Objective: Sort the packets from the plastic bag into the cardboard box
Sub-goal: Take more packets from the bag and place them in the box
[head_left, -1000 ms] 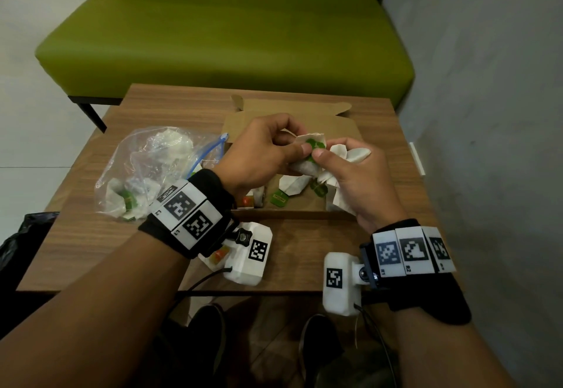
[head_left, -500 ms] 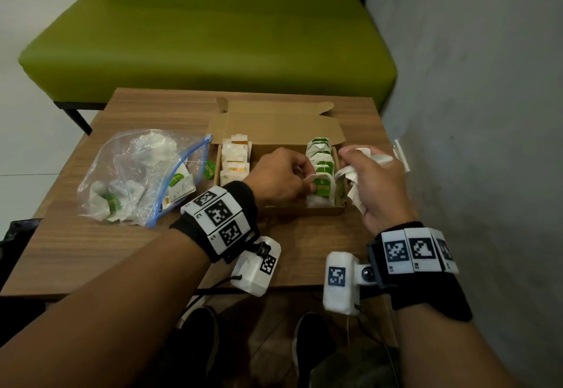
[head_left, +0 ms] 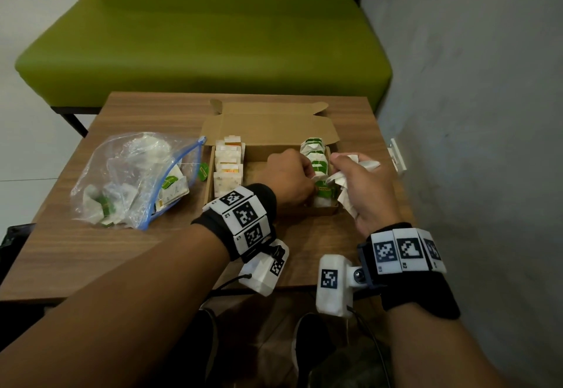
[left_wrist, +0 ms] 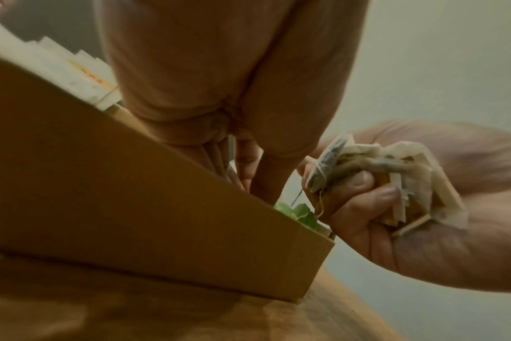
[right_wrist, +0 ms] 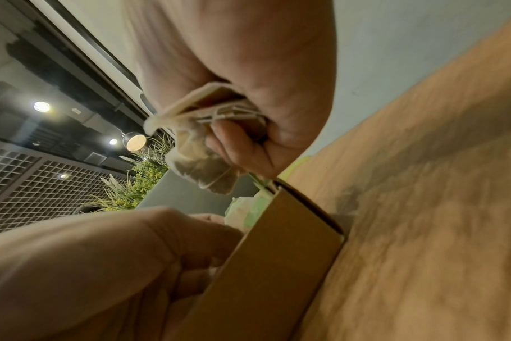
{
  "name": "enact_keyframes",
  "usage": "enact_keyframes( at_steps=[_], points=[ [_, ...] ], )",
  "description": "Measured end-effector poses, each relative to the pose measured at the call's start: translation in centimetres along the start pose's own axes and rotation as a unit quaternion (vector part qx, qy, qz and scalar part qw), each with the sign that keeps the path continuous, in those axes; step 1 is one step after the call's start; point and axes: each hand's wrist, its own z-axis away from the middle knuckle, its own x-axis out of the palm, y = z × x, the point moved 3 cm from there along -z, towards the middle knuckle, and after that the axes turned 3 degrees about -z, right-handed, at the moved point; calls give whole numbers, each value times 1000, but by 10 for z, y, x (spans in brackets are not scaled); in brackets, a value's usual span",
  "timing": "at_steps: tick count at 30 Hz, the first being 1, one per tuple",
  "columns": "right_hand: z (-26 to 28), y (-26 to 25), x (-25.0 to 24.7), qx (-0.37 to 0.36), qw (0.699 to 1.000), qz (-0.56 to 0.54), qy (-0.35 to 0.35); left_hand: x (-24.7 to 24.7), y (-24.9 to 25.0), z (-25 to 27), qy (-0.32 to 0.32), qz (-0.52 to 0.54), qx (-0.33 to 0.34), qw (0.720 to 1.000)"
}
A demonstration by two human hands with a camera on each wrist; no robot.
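The open cardboard box [head_left: 274,132] sits mid-table, with orange-labelled packets [head_left: 228,162] standing in its left row and green-labelled packets [head_left: 316,156] in its right row. My left hand [head_left: 312,174] reaches down into the box at the near end of the green row, fingertips [left_wrist: 248,180] pinched on a green-labelled packet there. My right hand [head_left: 336,173] hovers at the box's right wall and grips a crumpled bundle of white packets [head_left: 362,163], also seen in the left wrist view [left_wrist: 394,175] and the right wrist view [right_wrist: 199,166]. The clear plastic bag [head_left: 131,180] lies left of the box with several packets inside.
The wooden table [head_left: 122,250] has bare surface in front of the box and bag. A green tag [head_left: 203,171] on a string hangs from the bag's mouth beside the box. A green bench [head_left: 207,46] stands behind the table; a grey wall [head_left: 472,113] runs close on the right.
Both hands came down from above the box. My left hand carried a green-labelled packet into the right row and stays there; my right hand still grips its bundle.
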Motion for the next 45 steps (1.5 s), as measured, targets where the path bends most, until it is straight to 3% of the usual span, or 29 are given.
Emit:
enact_keyframes(
  at_steps=[5,10,14,18,34,42,45],
  points=[
    [1,-4,2,-6,1000,-15,-13,-12,-7,5,-14,-3,-6,1000],
    [3,-13,3,-55,998,-31,6,-52,-26,5,107,-97,-6,990],
    [5,-17,6,-90,995,-49,13,-56,-38,6,61,-202,-47,976],
    [7,-14,12,-86,995,-54,-7,-44,-33,13,14,-279,-46,959],
    [3,0,23,-83,996,3,-25,-24,-17,6,-11,-292,-15,956],
    [2,0,25,-95,993,54,-36,-58,-14,16,60,-150,43,986],
    [1,2,31,-92,991,86,-49,-75,-12,19,86,9,62,994]
  ],
)
